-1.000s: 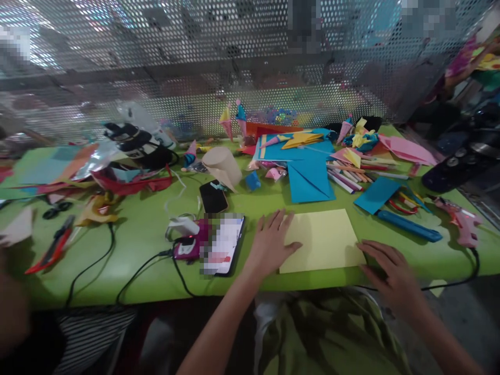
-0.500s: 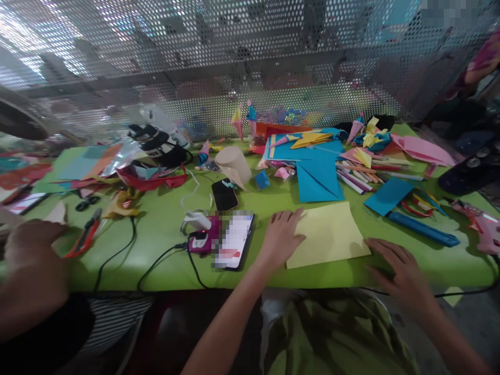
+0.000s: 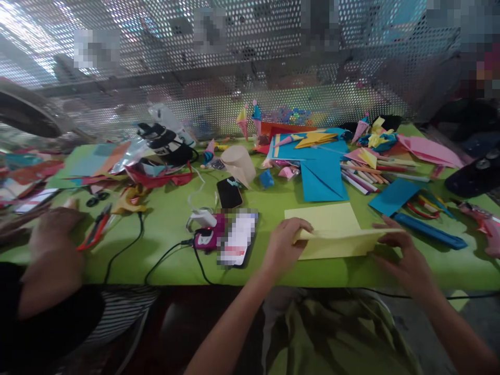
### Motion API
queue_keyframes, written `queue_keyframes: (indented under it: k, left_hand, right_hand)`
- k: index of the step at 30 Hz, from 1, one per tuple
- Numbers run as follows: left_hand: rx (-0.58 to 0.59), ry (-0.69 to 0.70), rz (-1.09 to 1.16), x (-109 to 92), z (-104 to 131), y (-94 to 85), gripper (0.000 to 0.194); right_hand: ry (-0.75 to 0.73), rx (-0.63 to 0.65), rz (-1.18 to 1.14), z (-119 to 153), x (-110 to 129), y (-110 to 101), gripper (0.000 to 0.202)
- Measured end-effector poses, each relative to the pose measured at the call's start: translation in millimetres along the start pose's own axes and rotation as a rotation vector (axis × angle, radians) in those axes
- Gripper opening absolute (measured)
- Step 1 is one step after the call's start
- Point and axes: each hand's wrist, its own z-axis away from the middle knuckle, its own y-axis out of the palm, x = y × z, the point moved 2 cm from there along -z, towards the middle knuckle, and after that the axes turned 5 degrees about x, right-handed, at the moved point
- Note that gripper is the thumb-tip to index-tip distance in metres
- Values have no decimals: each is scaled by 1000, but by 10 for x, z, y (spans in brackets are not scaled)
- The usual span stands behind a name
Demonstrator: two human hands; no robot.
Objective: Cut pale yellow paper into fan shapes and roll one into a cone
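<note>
A pale yellow sheet of paper (image 3: 336,249) is partly raised in front of me, its lifted part standing over another flat yellow part (image 3: 332,216) behind. Whether these are one sheet or two I cannot tell. My left hand (image 3: 285,242) pinches the left end of the raised paper between thumb and fingers. At its right end, my right hand (image 3: 402,255) grips the edge. A lit phone (image 3: 239,239) lies left of my left hand, beside a purple power adapter (image 3: 211,237). Just beyond the yellow paper is a blue folded paper (image 3: 324,179).
A blue cutter (image 3: 429,230) and a blue paper piece (image 3: 394,196) lie to the right, near a pink glue gun (image 3: 482,224). Rolled paper sticks (image 3: 363,177) pile up behind. At left, another person's hand (image 3: 58,224) rests near orange-handled pliers (image 3: 96,229).
Both my hands have taken hold of the yellow paper. Its formerly flat surface now has a part raised off the table. The other person's hand at left has shifted slightly.
</note>
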Motion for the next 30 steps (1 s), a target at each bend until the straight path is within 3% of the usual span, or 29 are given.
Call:
queue_keyframes:
  k: [3,6,8,11,13,15,21,26,30]
  left_hand:
    - [-51,233,154,-140,146,3,12]
    - [31,296,168,-288,317,-20,11]
    - [234,225,149,-372,408,-47,24]
    - [557,145,256,-468,467,-106,61]
    - [655,89,330,-485,432,-122,62]
    - [646,42,268,-450,357,-78,55]
    - [626,122,-426,-156,266,378,54]
    - [526,103,-619,-26,377,564,58]
    - [459,50,-687,-92,389,598,59]
  right_hand:
    - [-19,69,-107,-68,-14,-70,48]
    - [-88,184,-174,-82,4,-169,38]
    - [-40,189,-174,-67,22,-235,37]
    - [102,174,-162,-45,30,-288,36]
    - [139,196,-174,-61,21,-283,35]
    - [127,230,-188,-118,8,-255,31]
    - [97,341,-266,-503,-14,-143,33]
    - [108,125,-176,-802,-68,-362,35]
    - [59,-72,-148,-752,-2,-703,39]
